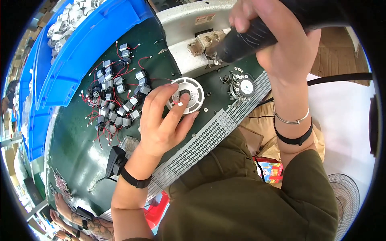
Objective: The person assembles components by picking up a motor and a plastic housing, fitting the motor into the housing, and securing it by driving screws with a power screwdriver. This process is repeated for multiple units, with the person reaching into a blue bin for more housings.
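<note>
Over the green desk (72, 134), a black handheld tool (250, 40) fills the right hand (286, 54), its grip closed. The left hand (161, 130) has its grip on a white round housing (194, 89) under the fingers, one fingertip at the centre, thumb at the near rim. Small wired motors (118, 120) lie to the left.
</note>
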Demonstrator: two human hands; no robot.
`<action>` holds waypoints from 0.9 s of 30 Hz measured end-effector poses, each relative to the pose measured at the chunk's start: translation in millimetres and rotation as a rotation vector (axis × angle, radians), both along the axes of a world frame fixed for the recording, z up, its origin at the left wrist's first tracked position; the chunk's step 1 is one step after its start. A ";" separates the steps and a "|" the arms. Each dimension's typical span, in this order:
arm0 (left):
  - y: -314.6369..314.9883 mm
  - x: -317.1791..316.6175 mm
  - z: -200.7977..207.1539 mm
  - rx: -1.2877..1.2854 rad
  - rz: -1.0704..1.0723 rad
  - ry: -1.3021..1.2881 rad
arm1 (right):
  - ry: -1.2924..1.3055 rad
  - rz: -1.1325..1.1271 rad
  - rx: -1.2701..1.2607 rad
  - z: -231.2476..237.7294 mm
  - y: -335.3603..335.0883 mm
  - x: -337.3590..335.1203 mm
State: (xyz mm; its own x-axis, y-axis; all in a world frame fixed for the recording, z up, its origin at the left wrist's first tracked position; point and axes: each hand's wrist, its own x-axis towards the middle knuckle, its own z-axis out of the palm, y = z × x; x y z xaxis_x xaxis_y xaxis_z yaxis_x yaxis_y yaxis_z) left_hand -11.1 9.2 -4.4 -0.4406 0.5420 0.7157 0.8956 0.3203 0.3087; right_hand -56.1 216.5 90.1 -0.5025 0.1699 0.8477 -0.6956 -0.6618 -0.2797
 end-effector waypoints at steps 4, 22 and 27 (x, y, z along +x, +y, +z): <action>-3.1 -0.4 -1.7 0.006 0.015 -0.004 | 0.015 0.016 0.069 10.0 -21.9 4.1; 0.0 22.0 27.1 0.094 0.058 -0.115 | -0.442 -0.221 0.333 45.6 -29.2 62.4; 2.0 23.8 22.1 0.138 -0.005 -0.168 | -0.453 -0.119 0.367 49.1 -39.5 72.4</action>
